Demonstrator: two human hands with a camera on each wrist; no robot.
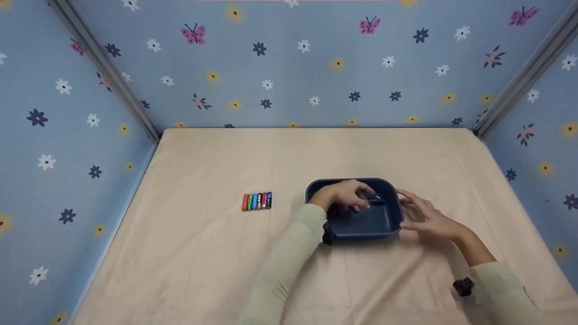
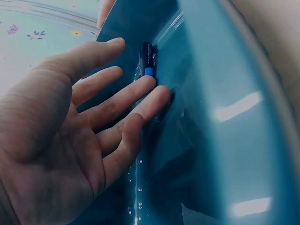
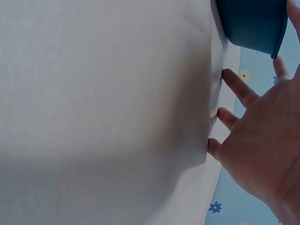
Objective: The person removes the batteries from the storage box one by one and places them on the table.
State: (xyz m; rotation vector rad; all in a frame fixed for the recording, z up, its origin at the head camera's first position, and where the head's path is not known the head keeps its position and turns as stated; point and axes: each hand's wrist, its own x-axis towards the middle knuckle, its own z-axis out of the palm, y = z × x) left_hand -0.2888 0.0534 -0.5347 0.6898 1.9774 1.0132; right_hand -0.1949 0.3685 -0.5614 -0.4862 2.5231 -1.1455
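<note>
A dark blue rectangular bin (image 1: 361, 235) stands right of the middle of the table. My left hand (image 1: 350, 194) reaches into it over the left side, fingers loosely bent and thumb apart. Below its fingertips, a dark marker (image 2: 147, 56) with a bright blue band lies at the bottom of the bin, partly covered by the fingers in the left wrist view. My right hand (image 1: 431, 221) is at the bin's right side, its thumb and index finger touching the rim. In the right wrist view its other fingers spread out below the bin's corner.
Several markers (image 1: 257, 201) in red, green, blue and black lie side by side in a row left of the bin. A pale cloth (image 1: 203, 253) covers the table. Flower-patterned panels (image 1: 289, 67) stand at the back and both sides.
</note>
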